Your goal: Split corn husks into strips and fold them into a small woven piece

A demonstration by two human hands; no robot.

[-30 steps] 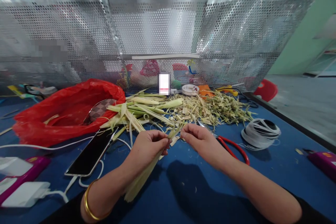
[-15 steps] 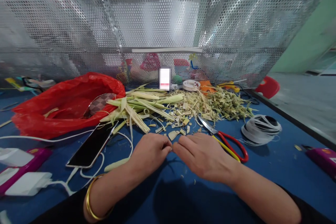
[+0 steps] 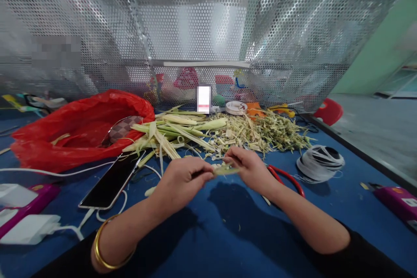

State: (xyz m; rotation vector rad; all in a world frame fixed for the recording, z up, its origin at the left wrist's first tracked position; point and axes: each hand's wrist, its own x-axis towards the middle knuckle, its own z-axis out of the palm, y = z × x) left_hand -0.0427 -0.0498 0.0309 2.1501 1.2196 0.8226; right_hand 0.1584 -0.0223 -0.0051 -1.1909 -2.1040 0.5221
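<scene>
My left hand (image 3: 184,180) is pinching a corn-husk strip (image 3: 226,170) reaching toward my right hand (image 3: 252,170), whose grip I cannot tell. The strip is looking light, pliable, easily torn; best pinched near its ends.

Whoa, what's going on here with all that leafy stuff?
A person is holding a thin, pale green strip between both hands above a blue table. The left hand pinches one end, and the right hand is at the other; the strip is a bit blurry. Behind the hands lie a heap of long leafy strips and a pile of scraps. A red bag sits on the left.
</scene>
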